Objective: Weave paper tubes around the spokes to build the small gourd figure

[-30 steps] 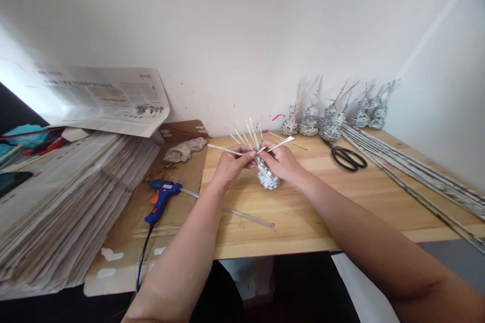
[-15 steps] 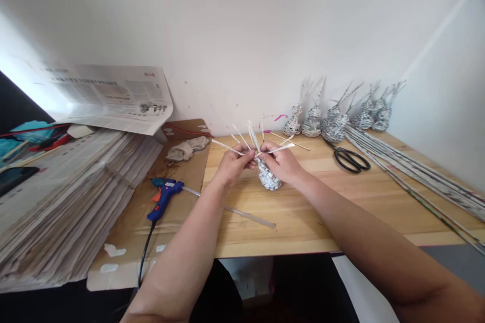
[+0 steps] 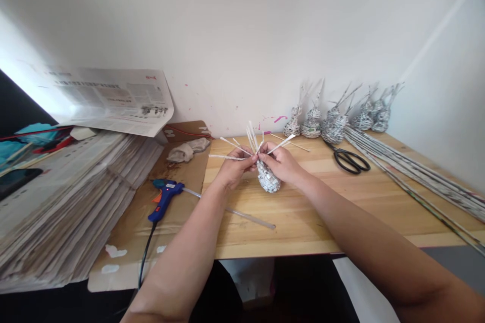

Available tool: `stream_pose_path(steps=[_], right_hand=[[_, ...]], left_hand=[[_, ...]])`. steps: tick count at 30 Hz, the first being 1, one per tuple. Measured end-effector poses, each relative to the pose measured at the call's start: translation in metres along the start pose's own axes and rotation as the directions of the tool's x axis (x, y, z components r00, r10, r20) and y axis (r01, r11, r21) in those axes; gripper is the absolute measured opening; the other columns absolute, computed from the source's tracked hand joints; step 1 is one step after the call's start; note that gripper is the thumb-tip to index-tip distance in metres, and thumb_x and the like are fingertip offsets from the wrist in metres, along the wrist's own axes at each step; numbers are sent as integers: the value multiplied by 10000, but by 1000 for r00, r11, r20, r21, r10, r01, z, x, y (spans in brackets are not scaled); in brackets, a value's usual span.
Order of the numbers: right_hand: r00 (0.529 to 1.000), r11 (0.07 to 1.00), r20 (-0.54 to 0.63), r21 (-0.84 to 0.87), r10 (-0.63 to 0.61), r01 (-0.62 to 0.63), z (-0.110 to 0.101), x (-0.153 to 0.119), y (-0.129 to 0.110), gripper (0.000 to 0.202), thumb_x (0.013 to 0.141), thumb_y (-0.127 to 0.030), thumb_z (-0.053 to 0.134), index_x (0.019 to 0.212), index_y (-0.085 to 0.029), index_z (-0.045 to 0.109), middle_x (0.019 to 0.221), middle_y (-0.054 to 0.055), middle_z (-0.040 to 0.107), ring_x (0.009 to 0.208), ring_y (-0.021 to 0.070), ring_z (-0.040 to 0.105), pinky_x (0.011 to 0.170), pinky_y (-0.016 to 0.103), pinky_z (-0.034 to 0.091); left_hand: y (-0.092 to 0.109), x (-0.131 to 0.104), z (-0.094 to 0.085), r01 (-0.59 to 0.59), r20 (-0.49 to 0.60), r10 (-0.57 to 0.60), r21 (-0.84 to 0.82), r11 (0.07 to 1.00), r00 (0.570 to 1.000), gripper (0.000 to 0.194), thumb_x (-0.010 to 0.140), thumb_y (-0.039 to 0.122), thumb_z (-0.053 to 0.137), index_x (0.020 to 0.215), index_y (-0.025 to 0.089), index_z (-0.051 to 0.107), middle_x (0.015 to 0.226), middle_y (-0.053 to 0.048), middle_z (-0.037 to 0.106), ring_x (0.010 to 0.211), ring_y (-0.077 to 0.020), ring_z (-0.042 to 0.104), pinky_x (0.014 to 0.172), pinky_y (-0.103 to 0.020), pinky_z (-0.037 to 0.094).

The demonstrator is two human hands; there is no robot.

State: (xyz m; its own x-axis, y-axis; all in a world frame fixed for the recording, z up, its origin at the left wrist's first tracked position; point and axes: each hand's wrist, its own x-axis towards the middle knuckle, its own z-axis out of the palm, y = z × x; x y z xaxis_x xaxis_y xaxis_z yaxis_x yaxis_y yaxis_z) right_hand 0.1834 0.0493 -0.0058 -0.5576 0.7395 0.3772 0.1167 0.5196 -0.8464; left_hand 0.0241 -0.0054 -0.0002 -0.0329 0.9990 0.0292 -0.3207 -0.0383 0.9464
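Between my hands is a small gourd-shaped piece woven from rolled newspaper (image 3: 269,179), tilted with its rounded base toward me. Several paper strips fan out from its narrow top, away from me and to the sides. My left hand (image 3: 235,165) is closed, thumb and fingers pinching the strips at the left of the top. Pressed in from the other side, my right hand (image 3: 281,162) grips the neck with its thumb near the left thumb. The fingertips and the exact strip under them are partly hidden.
Several finished woven pieces (image 3: 312,123) stand along the wall. Black-handled scissors (image 3: 352,160) and long paper rods (image 3: 413,176) lie at right. A blue glue gun (image 3: 163,201), a glue stick (image 3: 252,217), a crumpled cloth (image 3: 188,150) and a tall newspaper stack (image 3: 94,197) are at left.
The strips on the left have swung lower and spread wider, and a right-hand strip now points more upward. Both hands stay closed on the woven piece in nearly the same spot.
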Motion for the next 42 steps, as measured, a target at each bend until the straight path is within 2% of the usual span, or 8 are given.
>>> stream_pose_path(steps=[5, 14, 17, 21, 26, 29, 35, 42], right_hand=[[1000, 994, -13, 106, 4, -3, 2, 2, 5, 115, 875, -319, 538, 843, -216, 499, 727, -38, 501, 640, 128, 474, 605, 249, 392], [999, 995, -39, 87, -36, 39, 7, 2, 10, 119, 871, -322, 567, 856, -204, 557, 760, -26, 548, 687, 131, 513, 660, 255, 419], [999, 998, -31, 59, -27, 29, 7, 0, 10, 197, 897, -331, 538, 1047, -212, 587, 817, -10, 583, 706, 138, 547, 670, 263, 445], [998, 998, -66, 55, -17, 21, 5, -2, 9, 374, 914, -326, 518, 1275, -230, 511, 810, -9, 585, 693, 141, 567, 666, 273, 471], [995, 997, -95, 72, 28, -21, 2, 0, 7, 431, 893, -343, 553, 1306, -221, 527, 699, -25, 576, 590, 135, 541, 589, 263, 470], [997, 998, -67, 48, 38, -35, 2, 0, 6, 365, 884, -332, 558, 1228, -217, 602, 748, 1, 636, 614, 137, 570, 591, 257, 473], [1000, 1000, 29, 28, -9, 8, 1, -2, 3, 353, 913, -293, 512, 1253, -227, 582, 961, 47, 697, 787, 159, 638, 688, 277, 502], [995, 992, 68, 100, 70, -77, 1, -3, -2, 362, 900, -261, 496, 1257, -233, 553, 756, -6, 635, 658, 141, 602, 637, 273, 507]], left_hand=[[-3, 1, 2, 28, -71, -30, -28, 999, 997, 388, 549, 265, 880, 687, 147, 537, 590, 27, 604, 529, -76, 562, 531, -195, 446], [-6, 5, 9, 97, -233, -110, -64, 993, 966, 292, 625, 185, 834, 637, 134, 546, 538, 25, 562, 463, -61, 516, 453, -173, 411], [-5, 4, 6, 83, -205, -93, -55, 995, 974, 256, 607, 209, 841, 674, 120, 611, 567, 13, 592, 471, -59, 519, 456, -173, 418], [-4, 2, 2, 10, -131, -6, 30, 999, 991, 306, 576, 276, 857, 756, 108, 676, 660, -15, 655, 535, -74, 568, 520, -191, 476], [-1, -1, 2, -83, -42, 90, 151, 985, 995, 367, 585, 353, 854, 811, 114, 692, 727, -30, 684, 606, -99, 614, 606, -228, 526], [1, -3, 6, -114, -26, 123, 222, 968, 992, 382, 587, 401, 853, 769, 117, 674, 680, -18, 663, 584, -103, 608, 580, -229, 522], [3, -6, 13, -116, -128, 160, 297, 948, 979, 391, 637, 480, 807, 700, 143, 618, 571, 25, 587, 452, -78, 532, 467, -208, 474], [-2, -2, 13, -59, -264, 158, 346, 936, 952, 228, 660, 325, 768, 674, 159, 613, 504, 36, 557, 413, -90, 507, 434, -213, 442]])
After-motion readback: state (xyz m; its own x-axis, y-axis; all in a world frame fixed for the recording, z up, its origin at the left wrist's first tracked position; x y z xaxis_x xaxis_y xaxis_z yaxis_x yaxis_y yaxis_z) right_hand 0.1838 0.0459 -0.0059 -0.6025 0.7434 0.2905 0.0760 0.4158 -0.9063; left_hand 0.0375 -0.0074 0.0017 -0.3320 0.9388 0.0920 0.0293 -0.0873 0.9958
